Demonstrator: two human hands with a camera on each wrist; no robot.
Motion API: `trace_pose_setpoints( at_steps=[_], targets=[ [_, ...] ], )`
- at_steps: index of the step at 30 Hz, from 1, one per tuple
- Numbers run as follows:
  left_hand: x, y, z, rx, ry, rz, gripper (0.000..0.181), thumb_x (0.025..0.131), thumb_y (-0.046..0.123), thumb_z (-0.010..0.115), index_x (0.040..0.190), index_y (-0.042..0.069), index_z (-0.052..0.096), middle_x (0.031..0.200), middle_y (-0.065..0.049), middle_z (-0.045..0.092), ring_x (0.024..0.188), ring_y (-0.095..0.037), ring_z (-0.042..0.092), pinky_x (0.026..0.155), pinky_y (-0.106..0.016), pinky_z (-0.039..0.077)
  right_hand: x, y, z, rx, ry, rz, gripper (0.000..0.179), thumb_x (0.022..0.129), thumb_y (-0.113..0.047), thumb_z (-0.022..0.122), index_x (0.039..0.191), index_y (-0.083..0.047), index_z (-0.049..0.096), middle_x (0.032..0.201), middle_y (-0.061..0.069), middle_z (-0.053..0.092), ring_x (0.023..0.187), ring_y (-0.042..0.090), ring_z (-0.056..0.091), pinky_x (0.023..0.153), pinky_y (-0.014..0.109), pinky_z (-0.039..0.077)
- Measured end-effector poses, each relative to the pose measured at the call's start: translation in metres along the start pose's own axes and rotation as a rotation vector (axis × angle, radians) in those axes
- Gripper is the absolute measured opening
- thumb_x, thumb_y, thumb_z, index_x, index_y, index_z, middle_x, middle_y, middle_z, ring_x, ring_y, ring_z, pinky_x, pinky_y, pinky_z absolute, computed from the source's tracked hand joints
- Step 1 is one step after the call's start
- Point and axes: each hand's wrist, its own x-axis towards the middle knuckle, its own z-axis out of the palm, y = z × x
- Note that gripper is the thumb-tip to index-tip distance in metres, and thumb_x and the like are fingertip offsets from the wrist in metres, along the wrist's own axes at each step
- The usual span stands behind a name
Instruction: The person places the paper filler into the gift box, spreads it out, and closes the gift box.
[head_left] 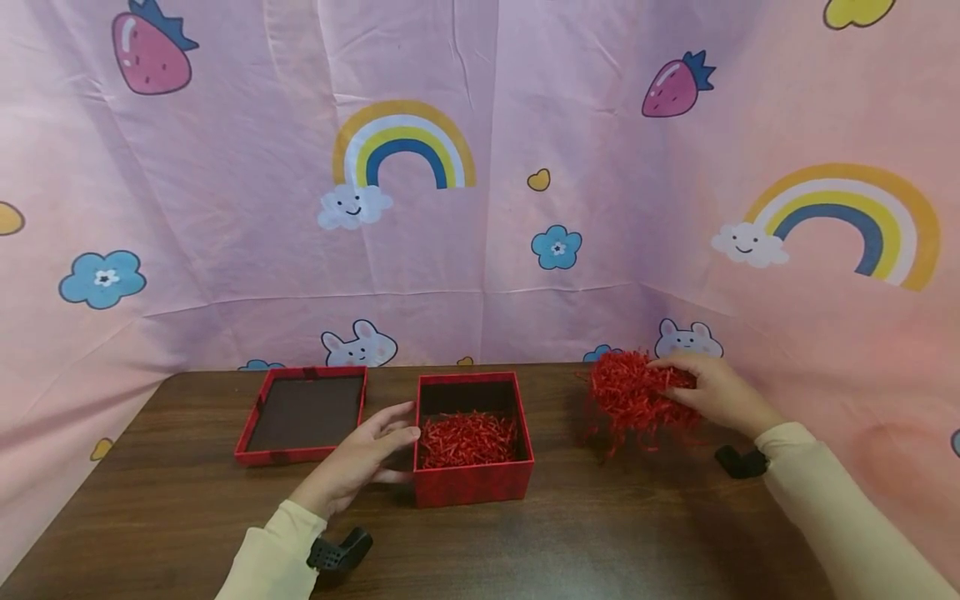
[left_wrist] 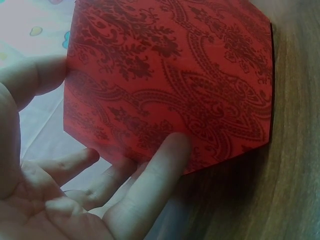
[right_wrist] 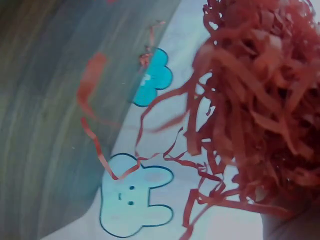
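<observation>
An open red gift box (head_left: 472,487) with dark paisley patterning stands on the table, red shredded paper (head_left: 468,442) covering its inside floor. My left hand (head_left: 363,458) rests against the box's left side. In the left wrist view its fingers (left_wrist: 167,155) are spread and touch the patterned wall (left_wrist: 170,80) without curling round it. Off to the right, my right hand (head_left: 716,392) grips a big loose clump of red shredded paper (head_left: 637,392). Strands dangle from the clump (right_wrist: 260,110), which hides most of the hand in the right wrist view.
The box's lid (head_left: 307,417), red-rimmed with a dark inside, lies upturned left of the box. Brown wood-grain tabletop (head_left: 585,533) extends around both. A printed pink and lilac cloth (head_left: 420,250) hangs behind the table and along its sides.
</observation>
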Motion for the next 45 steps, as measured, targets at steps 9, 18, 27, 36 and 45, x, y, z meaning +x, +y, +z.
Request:
trace_pose_setpoints(
  at_steps=[9,18,27,36,45],
  targets=[
    [0.000,0.000,0.002,-0.007,0.014,0.001,0.071,0.101,0.031,0.066,0.161,0.015,0.031,0.162,-0.026,0.033,0.146,-0.046,0.038,0.090,-0.052,0.060,0.005,-0.012,-0.017,-0.032,0.007,-0.027,0.035,0.090,-0.004,0.079,0.122,-0.017,0.073,0.114,0.000,0.073,0.099,0.017,0.062,0.079,0.035,0.055],
    [-0.001,0.000,0.002,-0.015,0.008,0.009,0.070,0.102,0.031,0.066,0.161,0.017,0.031,0.162,-0.026,0.033,0.146,-0.046,0.039,0.091,-0.053,0.059,0.009,-0.021,-0.025,-0.043,0.018,-0.049,0.040,0.088,0.003,0.077,0.125,-0.009,0.071,0.115,0.007,0.072,0.094,0.020,0.061,0.076,0.036,0.053],
    [-0.001,-0.001,0.004,-0.039,0.032,-0.001,0.068,0.102,0.030,0.065,0.161,0.017,0.033,0.164,-0.023,0.031,0.148,-0.045,0.036,0.091,-0.053,0.059,0.010,-0.027,-0.030,-0.066,0.027,-0.070,0.042,0.087,0.003,0.078,0.125,-0.011,0.072,0.111,0.004,0.072,0.086,0.014,0.053,0.071,0.033,0.047],
    [-0.001,-0.002,0.006,-0.024,0.033,0.006,0.066,0.104,0.030,0.063,0.161,0.018,0.032,0.163,-0.024,0.032,0.147,-0.045,0.037,0.091,-0.054,0.059,0.013,-0.029,-0.031,-0.080,0.082,-0.143,0.044,0.081,0.006,0.082,0.121,-0.011,0.073,0.109,0.003,0.073,0.093,0.015,0.063,0.073,0.033,0.054],
    [-0.002,-0.001,0.003,-0.021,0.014,0.008,0.069,0.103,0.033,0.064,0.161,0.018,0.031,0.164,-0.024,0.030,0.147,-0.045,0.037,0.091,-0.053,0.059,0.017,-0.038,-0.038,-0.082,0.058,-0.149,0.044,0.084,0.005,0.080,0.124,-0.011,0.072,0.110,0.003,0.073,0.085,0.011,0.060,0.069,0.029,0.051]
  ],
)
